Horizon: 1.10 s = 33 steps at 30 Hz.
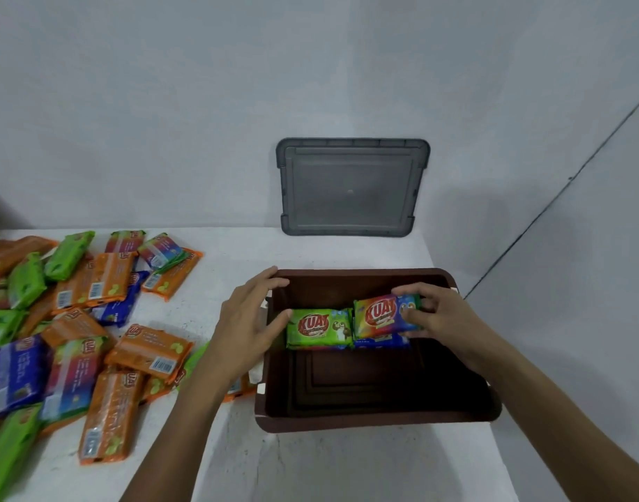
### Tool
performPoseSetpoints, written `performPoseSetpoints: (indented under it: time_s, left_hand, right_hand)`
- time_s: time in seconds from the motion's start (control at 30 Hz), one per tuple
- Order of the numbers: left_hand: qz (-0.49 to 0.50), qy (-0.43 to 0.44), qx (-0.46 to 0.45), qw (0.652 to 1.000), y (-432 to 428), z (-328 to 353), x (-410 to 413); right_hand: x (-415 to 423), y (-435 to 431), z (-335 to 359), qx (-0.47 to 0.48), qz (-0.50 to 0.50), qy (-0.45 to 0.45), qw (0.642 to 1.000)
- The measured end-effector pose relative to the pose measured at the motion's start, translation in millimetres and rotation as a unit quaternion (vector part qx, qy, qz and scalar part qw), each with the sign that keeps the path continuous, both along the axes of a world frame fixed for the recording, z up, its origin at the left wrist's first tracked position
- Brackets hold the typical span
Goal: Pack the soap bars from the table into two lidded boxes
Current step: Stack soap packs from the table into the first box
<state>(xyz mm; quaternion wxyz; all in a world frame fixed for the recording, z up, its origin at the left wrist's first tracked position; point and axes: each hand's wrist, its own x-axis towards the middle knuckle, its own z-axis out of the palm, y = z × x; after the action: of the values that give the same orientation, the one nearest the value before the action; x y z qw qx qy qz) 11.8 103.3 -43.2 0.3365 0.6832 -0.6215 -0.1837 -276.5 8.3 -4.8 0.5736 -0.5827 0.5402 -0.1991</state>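
Inside the brown box [376,418], the right hand [437,315] is pinching a rainbow-wrapped soap bar [381,315]; the left hand [251,320], fingers spread loose, is touching a green soap bar [318,328].

"KUAT" brand on soap packs

Red "KUAT" w/ white outline reads clearly on the green pack [319,327] and the rainbow pack [385,315], both in the brown box [376,422] at the table's right edge. Small print under each logo too blurred to read. Loose packs near the left edge show bits of the same logo; barcodes illegible.
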Motion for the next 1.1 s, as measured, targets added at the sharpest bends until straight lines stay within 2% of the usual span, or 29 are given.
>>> performPoseSetpoints:
  time_s: [0.13,0.2,0.3,0.4,0.57,0.63,0.73,0.9,0.97,1.1]
  left_hand:
    - [-0.003,0.038,-0.014,0.999,1,-6,-2]
    - [-0.005,0.046,-0.019,0.999,1,-8,-2]
    - [-0.003,0.056,-0.022,0.998,1,-11,-2]
    - [-0.004,0.071,-0.026,0.997,2,-13,-3]
    - [-0.024,0.075,-0.023,0.997,9,-9,-2]
    - [-0.038,0.077,-0.012,0.996,16,-7,1]
    - [-0.023,0.081,0.016,0.996,35,-4,18]
    - [0.06,0.071,0.045,0.995,77,2,77]
    - [0.098,0.051,0.059,0.992,92,0,107]
    - [0.181,-0.061,0.088,0.978,115,-15,167]
  right_hand:
    - [7,-1,-28,-0.029,-0.002,0.069,0.997]
    - [8,-3,-39,-0.072,0.013,0.141,0.987]
    - [11,-2,-46,-0.141,0.065,0.262,0.952]
    - [17,1,-48,-0.19,0.111,0.346,0.912]
    - [25,7,-45,-0.244,0.126,0.424,0.863]
    - [37,13,-36,-0.289,0.113,0.404,0.861]
    - [70,27,-12,-0.353,0.114,0.302,0.878]
    - [148,57,16,-0.408,0.19,0.186,0.873]
    - [179,68,17,-0.416,0.239,0.171,0.86]
    - [236,88,2,-0.405,0.358,0.215,0.814]
